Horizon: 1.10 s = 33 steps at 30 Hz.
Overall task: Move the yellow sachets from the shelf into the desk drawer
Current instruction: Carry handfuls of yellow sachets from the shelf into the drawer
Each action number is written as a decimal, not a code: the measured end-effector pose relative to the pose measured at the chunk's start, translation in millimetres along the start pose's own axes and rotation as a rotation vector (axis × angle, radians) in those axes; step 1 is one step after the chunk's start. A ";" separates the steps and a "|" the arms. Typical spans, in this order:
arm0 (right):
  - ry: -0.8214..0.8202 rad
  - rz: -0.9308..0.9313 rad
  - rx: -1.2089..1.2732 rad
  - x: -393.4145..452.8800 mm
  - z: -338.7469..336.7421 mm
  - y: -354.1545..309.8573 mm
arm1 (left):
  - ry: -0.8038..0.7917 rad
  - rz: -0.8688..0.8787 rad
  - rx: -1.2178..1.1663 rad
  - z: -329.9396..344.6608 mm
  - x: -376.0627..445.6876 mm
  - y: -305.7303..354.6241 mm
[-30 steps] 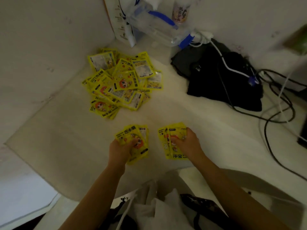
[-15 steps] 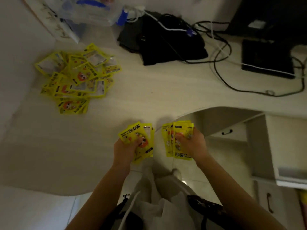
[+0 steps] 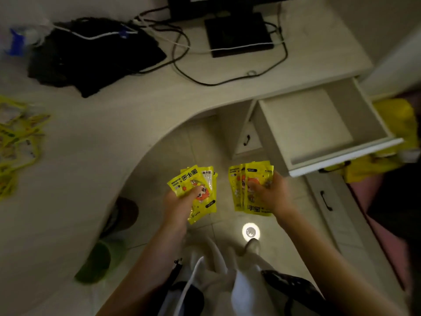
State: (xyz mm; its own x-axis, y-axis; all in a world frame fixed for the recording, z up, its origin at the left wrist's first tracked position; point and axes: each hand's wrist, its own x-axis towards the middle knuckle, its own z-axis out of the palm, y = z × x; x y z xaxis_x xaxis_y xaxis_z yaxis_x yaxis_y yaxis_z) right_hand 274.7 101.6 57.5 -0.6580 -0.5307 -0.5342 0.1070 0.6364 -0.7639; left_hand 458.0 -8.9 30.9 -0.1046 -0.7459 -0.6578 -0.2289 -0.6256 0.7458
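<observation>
Now, live from the lower centre of the frame:
Left hand (image 3: 180, 201): a fanned bunch of glossy yellow plastic sachets (image 3: 198, 188) is gripped.
Right hand (image 3: 271, 195): a second yellow sachet stack (image 3: 250, 185) is clasped, long axis upright in frame.
Drawer: the open white wooden desk drawer (image 3: 341, 156) is seen at right, apparently empty, just up and right of the right hand, which is nearer.
Remaining pile: blurred yellow sachets (image 3: 16, 137) are left on the pale desk surface (image 3: 91, 133), far left.
Writing: "HAND WARMER" can be read, plus Chinese characters.
</observation>
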 end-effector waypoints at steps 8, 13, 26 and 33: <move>0.102 0.085 0.112 7.9 -153.0 61.8 | -0.082 0.001 0.037 149.1 -56.7 -39.2; 0.134 0.106 0.172 19.7 -211.5 77.4 | -0.156 0.023 0.056 217.2 -72.4 -41.6; 0.150 0.111 0.057 135.1 -279.4 47.9 | -0.127 0.022 0.127 326.7 -16.4 -4.7; 0.083 0.161 -0.001 202.2 -293.4 25.3 | -0.096 -0.023 0.148 363.4 20.0 9.7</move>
State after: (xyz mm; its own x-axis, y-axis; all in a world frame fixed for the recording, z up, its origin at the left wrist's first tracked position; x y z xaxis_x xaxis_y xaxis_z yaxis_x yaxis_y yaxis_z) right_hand -74.3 174.7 36.3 -0.6918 -0.3741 -0.6176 0.2149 0.7099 -0.6707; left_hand 102.0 53.2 -13.3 -0.1877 -0.7020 -0.6870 -0.3714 -0.5967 0.7113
